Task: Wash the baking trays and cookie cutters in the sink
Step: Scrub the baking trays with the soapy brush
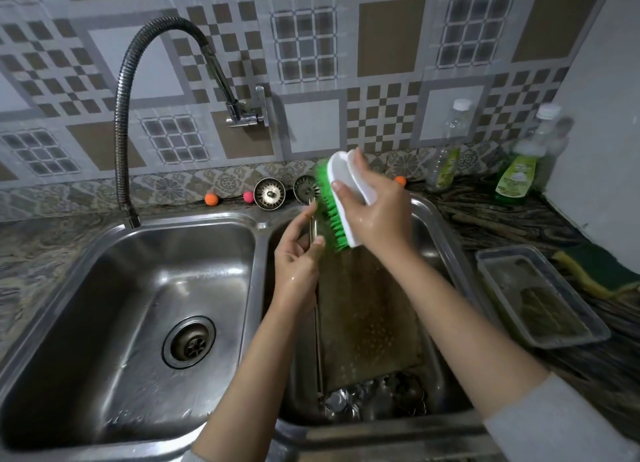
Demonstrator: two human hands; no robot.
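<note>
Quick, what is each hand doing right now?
Left hand: holds the top edge of the upright baking tray in the right basin.
Right hand: grips the green-bristled scrub brush.

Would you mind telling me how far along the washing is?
Nothing looks finished. In hand: the right hand holds the green brush against the baking tray that the left hand props in the right basin. Left: cookie cutters below it, another tray on the counter.
</note>
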